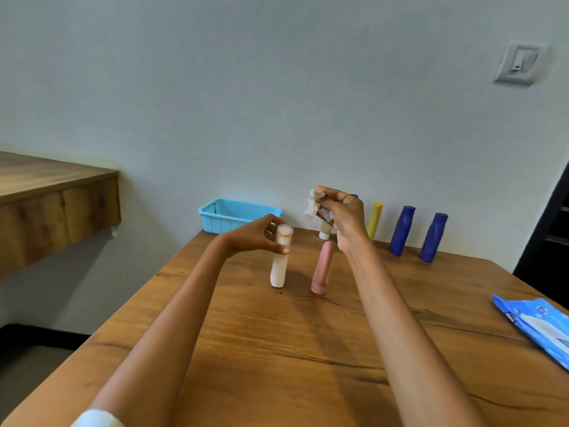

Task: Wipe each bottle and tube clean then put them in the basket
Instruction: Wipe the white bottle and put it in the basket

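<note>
A white tube (279, 266) stands upright on the wooden table (277, 349), and my left hand (261, 234) grips its upper end. To its right stands a pink tube (322, 268), cap down, untouched. My right hand (345, 217) is raised above the pink tube, pinching a crumpled white wipe (314, 201). Behind that hand a small beige tube (324, 230) is partly hidden. Along the wall stand a yellow tube (375, 220) and two dark blue bottles (401, 231) (433, 237). The light blue basket (237, 214) sits at the table's far left corner, behind my left hand.
A blue pack of wipes (538, 325) lies at the table's right edge. A wooden shelf (52, 208) juts from the wall on the left. A wall switch (518, 63) is at the upper right. A dark door frame borders the right side.
</note>
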Available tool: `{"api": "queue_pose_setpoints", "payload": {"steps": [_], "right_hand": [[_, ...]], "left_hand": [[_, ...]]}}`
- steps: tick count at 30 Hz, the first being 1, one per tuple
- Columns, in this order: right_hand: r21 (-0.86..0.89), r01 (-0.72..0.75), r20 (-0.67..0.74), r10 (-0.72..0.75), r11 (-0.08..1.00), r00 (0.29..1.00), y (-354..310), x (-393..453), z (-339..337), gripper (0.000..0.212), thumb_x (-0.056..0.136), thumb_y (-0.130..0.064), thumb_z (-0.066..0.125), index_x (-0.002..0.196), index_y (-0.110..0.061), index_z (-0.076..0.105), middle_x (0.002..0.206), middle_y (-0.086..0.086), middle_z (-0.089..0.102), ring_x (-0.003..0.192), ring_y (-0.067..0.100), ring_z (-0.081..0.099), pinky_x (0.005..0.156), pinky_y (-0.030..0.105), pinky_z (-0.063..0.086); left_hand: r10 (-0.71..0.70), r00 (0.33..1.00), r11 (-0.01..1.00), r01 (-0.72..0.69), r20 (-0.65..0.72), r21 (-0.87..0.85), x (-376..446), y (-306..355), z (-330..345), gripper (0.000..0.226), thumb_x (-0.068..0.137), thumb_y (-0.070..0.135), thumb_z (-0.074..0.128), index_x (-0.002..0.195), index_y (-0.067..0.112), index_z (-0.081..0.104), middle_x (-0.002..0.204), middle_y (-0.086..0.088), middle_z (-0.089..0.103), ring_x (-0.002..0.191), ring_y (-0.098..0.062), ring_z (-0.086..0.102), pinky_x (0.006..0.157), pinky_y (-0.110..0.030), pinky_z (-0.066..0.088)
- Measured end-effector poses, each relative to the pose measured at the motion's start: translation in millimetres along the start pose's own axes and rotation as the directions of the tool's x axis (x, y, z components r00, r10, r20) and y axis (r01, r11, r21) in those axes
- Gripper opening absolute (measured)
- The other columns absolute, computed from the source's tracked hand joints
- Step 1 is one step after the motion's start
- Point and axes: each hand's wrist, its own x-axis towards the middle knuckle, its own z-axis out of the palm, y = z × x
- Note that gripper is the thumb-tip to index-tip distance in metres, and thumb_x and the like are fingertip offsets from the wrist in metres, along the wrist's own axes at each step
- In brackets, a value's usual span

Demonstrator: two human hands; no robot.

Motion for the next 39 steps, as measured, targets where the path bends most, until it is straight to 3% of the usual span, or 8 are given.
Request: {"api": "queue_pose_setpoints", "payload": {"steps": [10, 13, 17, 20, 23, 29, 33, 39], "right_hand": [[-0.117, 0.085, 0.008, -0.085, 0.989, 0.996, -3.8, 3.0, -0.3, 0.014, 0.086, -0.017, 0.066, 0.094, -0.008, 0.072, 0.094, 0.007, 0.073, 0.091, 0.018, 0.068, 0.088, 0.034, 0.054], [-0.122, 0.225, 0.033, -0.222, 0.967, 0.974, -15.1, 8.6, 1.8, 0.018, 0.087, -0.013, 0.065, 0.102, -0.005, 0.070, 0.095, 0.007, 0.071, 0.086, 0.013, 0.067, 0.077, 0.020, 0.054], [-0.224, 0.428, 0.040, -0.430, 0.876, 0.902, -30.7, 20.2, 11.9, 0.028, 0.086, -0.006, 0.064, 0.113, -0.016, 0.063, 0.111, 0.004, 0.067, 0.104, 0.016, 0.064, 0.085, 0.025, 0.054], [-0.309, 0.521, 0.057, -0.532, 0.795, 0.845, -39.0, 21.8, 18.5, 0.029, 0.086, -0.010, 0.065, 0.114, -0.017, 0.063, 0.109, -0.003, 0.066, 0.101, 0.008, 0.062, 0.083, 0.015, 0.051], [-0.385, 0.576, 0.089, -0.592, 0.721, 0.801, -37.4, 24.7, 18.8, 0.019, 0.087, -0.013, 0.064, 0.106, -0.014, 0.068, 0.104, -0.004, 0.068, 0.097, 0.005, 0.061, 0.082, 0.011, 0.049], [-0.311, 0.445, -0.034, -0.478, 0.840, 0.878, -17.6, 33.8, 20.2, 0.019, 0.086, -0.008, 0.065, 0.104, -0.012, 0.070, 0.105, 0.003, 0.070, 0.099, 0.015, 0.065, 0.084, 0.036, 0.057], [0.030, 0.273, 0.055, -0.275, 0.961, 0.960, -17.5, 23.8, 31.5, 0.020, 0.086, -0.001, 0.062, 0.098, -0.015, 0.070, 0.101, 0.004, 0.070, 0.093, 0.014, 0.067, 0.070, 0.020, 0.056], [-0.364, 0.420, 0.114, -0.408, 0.831, 0.906, -13.3, 21.5, 30.1, 0.014, 0.084, -0.013, 0.067, 0.085, -0.026, 0.071, 0.086, -0.011, 0.070, 0.087, 0.009, 0.066, 0.077, 0.028, 0.057]], "left_hand": [[0.108, 0.973, 0.868, -0.192, -0.202, -0.458, 4.6, -0.9, -1.3, 0.022, 0.089, 0.016, 0.060, 0.109, 0.023, 0.057, 0.106, 0.002, 0.062, 0.103, -0.014, 0.057, 0.086, -0.024, 0.046], [0.214, 0.930, 0.755, -0.352, -0.300, -0.553, 13.4, 19.3, -9.8, 0.035, 0.079, 0.030, 0.065, 0.112, 0.020, 0.061, 0.105, 0.002, 0.065, 0.101, -0.013, 0.059, 0.090, -0.031, 0.045], [0.292, 0.901, 0.629, -0.433, -0.320, -0.646, 29.6, 38.8, -13.0, 0.062, 0.063, 0.049, 0.076, 0.113, 0.015, 0.062, 0.107, 0.000, 0.067, 0.099, -0.012, 0.062, 0.087, -0.027, 0.049], [0.273, 0.895, 0.639, -0.443, -0.352, -0.629, 38.9, 49.9, -8.8, 0.032, 0.078, 0.036, 0.056, 0.105, 0.019, 0.063, 0.091, 0.010, 0.070, 0.089, -0.008, 0.062, 0.086, -0.028, 0.045], [0.239, 0.892, 0.716, -0.429, -0.384, -0.551, 49.2, 50.8, -12.8, 0.036, 0.078, 0.042, 0.052, 0.107, 0.024, 0.064, 0.097, 0.012, 0.069, 0.101, -0.012, 0.057, 0.097, -0.037, 0.037], [0.200, 0.904, 0.715, -0.398, -0.377, -0.575, 53.6, 35.2, -18.2, 0.029, 0.079, 0.039, 0.062, 0.103, 0.022, 0.064, 0.096, 0.007, 0.067, 0.098, -0.015, 0.055, 0.094, -0.034, 0.039], [0.251, 0.901, 0.718, -0.419, -0.355, -0.555, 48.6, 39.5, -15.3, 0.029, 0.082, 0.036, 0.061, 0.102, 0.015, 0.066, 0.089, 0.008, 0.070, 0.092, -0.011, 0.058, 0.089, -0.026, 0.042], [0.302, 0.867, 0.605, -0.496, -0.397, -0.623, 45.2, 40.6, -22.8, 0.033, 0.083, 0.030, 0.053, 0.108, 0.011, 0.064, 0.094, 0.001, 0.071, 0.093, -0.012, 0.064, 0.088, -0.026, 0.048]]}}
